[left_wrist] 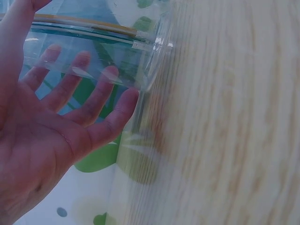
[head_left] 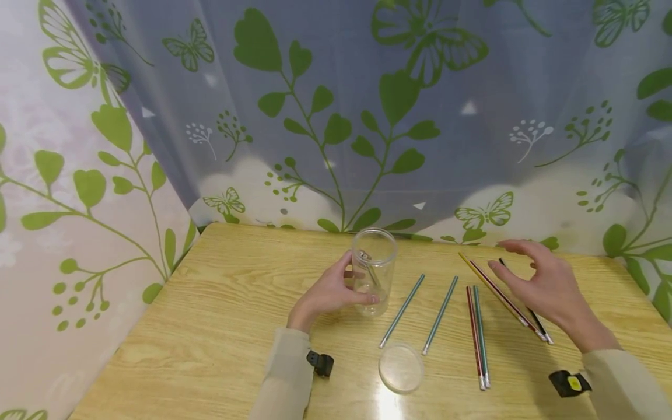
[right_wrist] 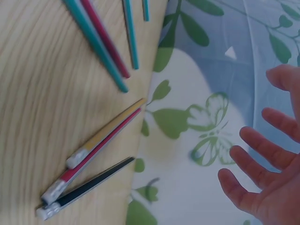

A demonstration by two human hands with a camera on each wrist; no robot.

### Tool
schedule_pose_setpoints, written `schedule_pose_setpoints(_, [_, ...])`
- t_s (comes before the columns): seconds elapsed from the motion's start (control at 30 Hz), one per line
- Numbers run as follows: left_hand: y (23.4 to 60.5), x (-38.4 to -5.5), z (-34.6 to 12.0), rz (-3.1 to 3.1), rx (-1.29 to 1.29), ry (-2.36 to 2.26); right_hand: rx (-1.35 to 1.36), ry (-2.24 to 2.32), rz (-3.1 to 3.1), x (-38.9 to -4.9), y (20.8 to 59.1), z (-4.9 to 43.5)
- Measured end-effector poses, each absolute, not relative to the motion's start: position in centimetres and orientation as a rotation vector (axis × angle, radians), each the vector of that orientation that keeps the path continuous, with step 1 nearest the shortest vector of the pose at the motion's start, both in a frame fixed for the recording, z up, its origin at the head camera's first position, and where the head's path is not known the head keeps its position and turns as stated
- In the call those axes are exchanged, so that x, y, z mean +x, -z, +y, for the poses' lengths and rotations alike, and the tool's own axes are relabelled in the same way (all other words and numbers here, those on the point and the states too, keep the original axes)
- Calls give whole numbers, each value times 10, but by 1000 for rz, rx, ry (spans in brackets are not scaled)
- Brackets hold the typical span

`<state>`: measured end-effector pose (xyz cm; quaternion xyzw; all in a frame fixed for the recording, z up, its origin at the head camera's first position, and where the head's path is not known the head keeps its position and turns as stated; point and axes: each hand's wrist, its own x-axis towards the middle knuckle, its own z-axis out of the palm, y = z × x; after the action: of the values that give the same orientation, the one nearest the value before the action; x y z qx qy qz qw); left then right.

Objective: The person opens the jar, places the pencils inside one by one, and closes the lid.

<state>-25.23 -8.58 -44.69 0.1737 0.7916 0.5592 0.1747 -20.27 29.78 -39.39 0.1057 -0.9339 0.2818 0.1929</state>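
Observation:
A clear jar (head_left: 385, 277) is upright at the table's back middle, with my left hand (head_left: 331, 287) gripping its left side, thumb in front. Pencils (left_wrist: 89, 26) with white-tipped ends lie against the wall inside it. My right hand (head_left: 551, 283) hovers with fingers spread and thumb apart, holding nothing. Near it lie a yellow pencil (right_wrist: 108, 132), a red pencil (right_wrist: 70, 175) and a black pencil (right_wrist: 93, 183). To their left is a side-by-side pair, a dark red pencil (head_left: 473, 332) and a teal pencil (head_left: 480, 332).
Two more teal pencils, one left (head_left: 403, 309) and one right (head_left: 441, 312), lie apart between the jar and the pair. In front of them rests a round clear lid (head_left: 401, 368). A patterned curtain (head_left: 315, 192) hangs along the back edge of the wooden table (head_left: 220, 332).

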Motion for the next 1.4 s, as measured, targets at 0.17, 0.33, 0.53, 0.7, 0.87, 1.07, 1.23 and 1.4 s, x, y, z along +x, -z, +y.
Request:
schedule_pose_setpoints(0.17, [447,-252,-86,2253,500,-1575,240,-783,-2610,-204,399,307])
schedule_pose_setpoints(0.33, [447,-252,-87,2250,506,-1579,212,-790,-2609,-208,406,314])
schedule_pose_setpoints(0.53, [447,-252,-86,2256,512,-1572,129,-809,-2661,-216,421,326])
schedule_pose_setpoints(0.7, [448,-253,-86,2258,510,-1568,40,-843,-2731,-221,433,336])
schedule_pose_setpoints(0.87, [449,-253,-86,2252,498,-1579,23,-820,-2765,-230,443,341])
schedule_pose_setpoints(1.07, [450,-253,-86,2252,518,-1578,-18,-800,-2823,-239,451,345])
schedule_pose_setpoints(1.23, [450,-253,-86,2254,518,-1584,-14,-792,-2894,-246,458,350])
schedule_pose_setpoints(1.4, [449,-253,-87,2257,522,-1583,24,-736,-2941,-251,463,355])
